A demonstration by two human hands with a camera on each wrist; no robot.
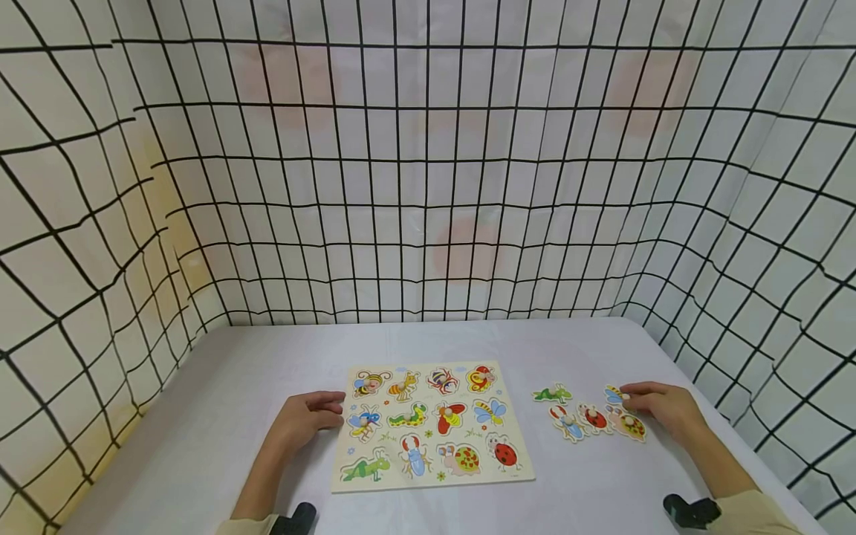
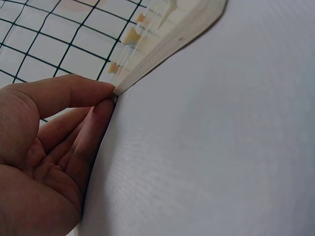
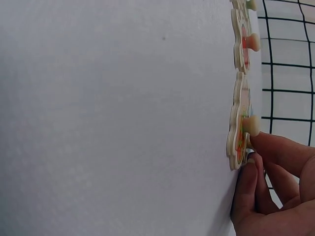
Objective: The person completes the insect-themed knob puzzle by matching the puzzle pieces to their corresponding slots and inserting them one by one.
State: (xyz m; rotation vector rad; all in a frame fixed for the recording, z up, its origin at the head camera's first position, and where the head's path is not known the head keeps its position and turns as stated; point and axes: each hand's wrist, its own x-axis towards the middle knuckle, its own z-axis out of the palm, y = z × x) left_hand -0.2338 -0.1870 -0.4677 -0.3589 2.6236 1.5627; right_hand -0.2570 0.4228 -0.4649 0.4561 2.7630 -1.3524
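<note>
A wooden insect puzzle board (image 1: pixel 428 440) lies on the table, with knobbed pieces in its upper slots. My left hand (image 1: pixel 304 420) is at the board's left side; in the left wrist view its fingertips (image 2: pixel 106 92) pinch the board's edge. To the right of the board, my right hand (image 1: pixel 662 407) holds a blue-winged dragonfly puzzle piece (image 1: pixel 611 394) between fingers and thumb. The right wrist view shows this grip low beside the snail piece (image 3: pixel 238 132); the fingers hide most of the dragonfly piece.
Close to the right hand lie several loose pieces: a grasshopper (image 1: pixel 552 394), a beetle (image 1: pixel 568 423), a ladybug (image 1: pixel 594 419) and the snail. White walls with black grid netting (image 1: pixel 428 186) surround the white table (image 1: pixel 254 357) at the back and sides.
</note>
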